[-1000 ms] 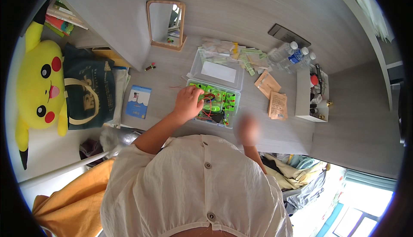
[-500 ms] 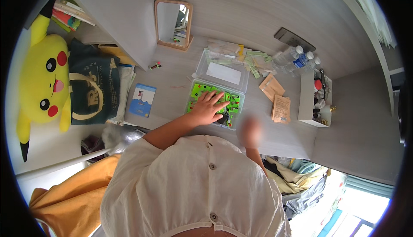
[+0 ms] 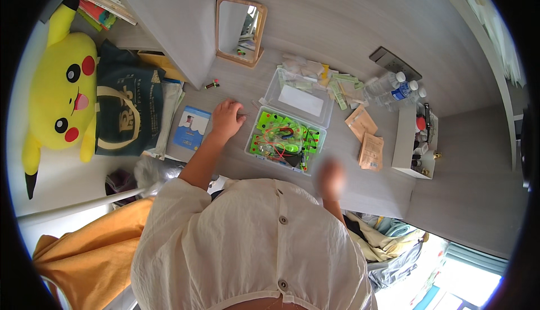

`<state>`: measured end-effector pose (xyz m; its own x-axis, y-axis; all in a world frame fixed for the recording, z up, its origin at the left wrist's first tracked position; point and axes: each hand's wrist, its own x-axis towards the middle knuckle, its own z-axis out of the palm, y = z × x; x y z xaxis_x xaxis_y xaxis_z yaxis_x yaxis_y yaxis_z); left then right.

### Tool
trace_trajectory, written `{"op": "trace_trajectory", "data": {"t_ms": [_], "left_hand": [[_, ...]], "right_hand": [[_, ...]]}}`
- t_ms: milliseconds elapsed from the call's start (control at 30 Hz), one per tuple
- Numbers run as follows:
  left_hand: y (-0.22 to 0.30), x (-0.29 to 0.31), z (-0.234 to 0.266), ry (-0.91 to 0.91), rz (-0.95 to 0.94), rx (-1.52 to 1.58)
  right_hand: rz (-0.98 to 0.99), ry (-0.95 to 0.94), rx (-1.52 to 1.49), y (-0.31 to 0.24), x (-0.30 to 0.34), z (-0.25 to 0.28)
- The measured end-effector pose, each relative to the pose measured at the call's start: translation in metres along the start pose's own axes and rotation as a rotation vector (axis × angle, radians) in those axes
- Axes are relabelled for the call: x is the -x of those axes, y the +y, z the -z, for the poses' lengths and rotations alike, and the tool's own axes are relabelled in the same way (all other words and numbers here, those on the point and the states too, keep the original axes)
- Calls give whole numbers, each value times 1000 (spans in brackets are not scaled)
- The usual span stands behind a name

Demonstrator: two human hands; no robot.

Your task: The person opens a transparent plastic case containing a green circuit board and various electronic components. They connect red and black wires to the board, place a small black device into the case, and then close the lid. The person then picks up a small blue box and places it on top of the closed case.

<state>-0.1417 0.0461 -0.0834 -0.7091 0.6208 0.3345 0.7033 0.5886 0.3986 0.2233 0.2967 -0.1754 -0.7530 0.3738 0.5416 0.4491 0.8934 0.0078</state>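
Observation:
My left hand rests on the desk to the left of a clear plastic box, with curled fingers and the thumb close to the fingertips. Whatever lies under those fingers is hidden. In the box are bright green blocks, a red horseshoe magnet, red wires and a black part; its clear lid is folded back behind it. My right hand is by the box's front right corner, too blurred to show its fingers.
A blue and white card and a small red-green piece lie left. Behind stand a mirror and clear packets. To the right are brown packets, water bottles and a white organizer.
My left hand has left the green blocks in the box and moved left to the desk, over the spot where thin red wires lay. The box's contents are uncovered. The view has shifted slightly.

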Motion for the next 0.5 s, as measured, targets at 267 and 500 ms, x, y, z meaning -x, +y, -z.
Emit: {"op": "trace_trajectory", "data": {"t_ms": [267,500], "left_hand": [[-1,10,-12,18,-2,-114],[36,-10,13,103,-13,179]], "right_hand": [[274,-18,941,-3,3,2],[71,43,348,0,7,-7]]}}
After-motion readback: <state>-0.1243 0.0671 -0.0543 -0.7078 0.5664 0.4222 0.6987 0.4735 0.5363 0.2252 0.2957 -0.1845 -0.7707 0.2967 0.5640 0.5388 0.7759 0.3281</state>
